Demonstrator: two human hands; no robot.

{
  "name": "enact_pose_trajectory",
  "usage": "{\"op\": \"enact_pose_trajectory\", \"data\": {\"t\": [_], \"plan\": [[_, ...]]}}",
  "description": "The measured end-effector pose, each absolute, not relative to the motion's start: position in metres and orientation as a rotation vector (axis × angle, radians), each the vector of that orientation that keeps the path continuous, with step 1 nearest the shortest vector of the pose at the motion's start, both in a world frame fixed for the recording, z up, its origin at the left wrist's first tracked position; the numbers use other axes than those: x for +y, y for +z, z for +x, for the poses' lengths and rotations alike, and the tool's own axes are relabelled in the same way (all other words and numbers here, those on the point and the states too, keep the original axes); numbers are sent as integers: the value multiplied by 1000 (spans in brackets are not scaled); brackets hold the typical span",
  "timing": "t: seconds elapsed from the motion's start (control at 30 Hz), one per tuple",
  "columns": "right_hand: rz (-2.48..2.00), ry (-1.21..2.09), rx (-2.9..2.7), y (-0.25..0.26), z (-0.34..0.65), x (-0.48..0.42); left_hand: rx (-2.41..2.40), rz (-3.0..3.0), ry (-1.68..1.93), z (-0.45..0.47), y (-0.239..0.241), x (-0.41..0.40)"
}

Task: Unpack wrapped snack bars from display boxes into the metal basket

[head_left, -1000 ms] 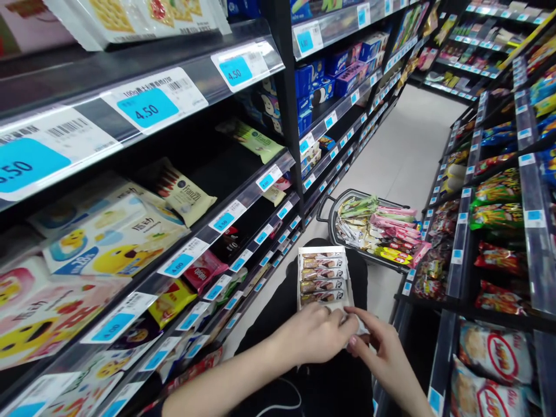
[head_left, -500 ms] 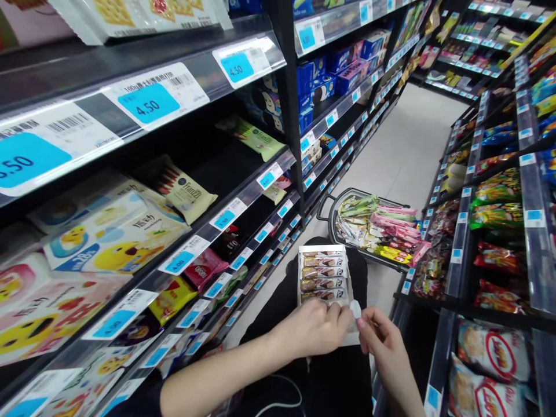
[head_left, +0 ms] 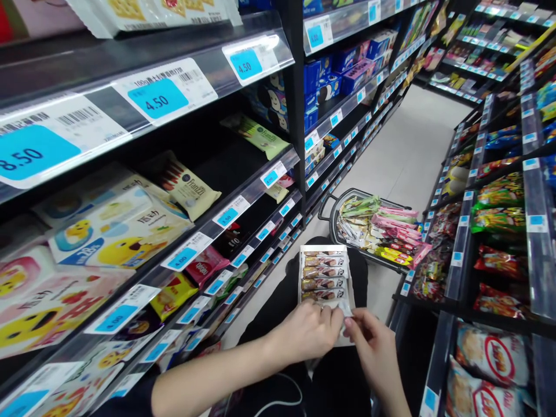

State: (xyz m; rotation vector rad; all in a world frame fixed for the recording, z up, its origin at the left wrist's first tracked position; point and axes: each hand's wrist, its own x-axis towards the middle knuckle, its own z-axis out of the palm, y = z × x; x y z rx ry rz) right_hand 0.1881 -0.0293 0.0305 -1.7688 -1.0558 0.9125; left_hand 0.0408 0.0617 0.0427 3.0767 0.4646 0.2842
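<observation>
Open box [head_left: 350,284] at 12 o'clock from left hand [head_left: 310,330]; long axis 12 to 6.
Box looks to be resting on the lap [head_left: 278,307]. Left hand is nearer, over its 6 o'clock end: fingers curled, tips hidden, can't tell whether it grips anything. Right hand [head_left: 358,327] sits at the 5 o'clock corner, thumb and forefinger pinching white film [head_left: 344,307]. Wrapped bars [head_left: 324,272] lie crosswise inside, 9 to 3. Loaded basket [head_left: 332,229] at 1 o'clock, past the box.
</observation>
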Motion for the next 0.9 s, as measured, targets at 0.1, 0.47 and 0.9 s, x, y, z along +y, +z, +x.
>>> {"op": "enact_pose_trajectory", "data": {"t": [0.1, 0.47, 0.9], "plan": [[-1687, 836, -1080, 28, 188, -31, 510, 2955, 371, 41, 44, 62], [-1525, 1048, -785, 8, 170, -31, 595, 2898, 414, 43, 41, 61], [-1417, 913, -930, 4, 166, -32, 725, 2676, 397, 44, 57, 70]]}}
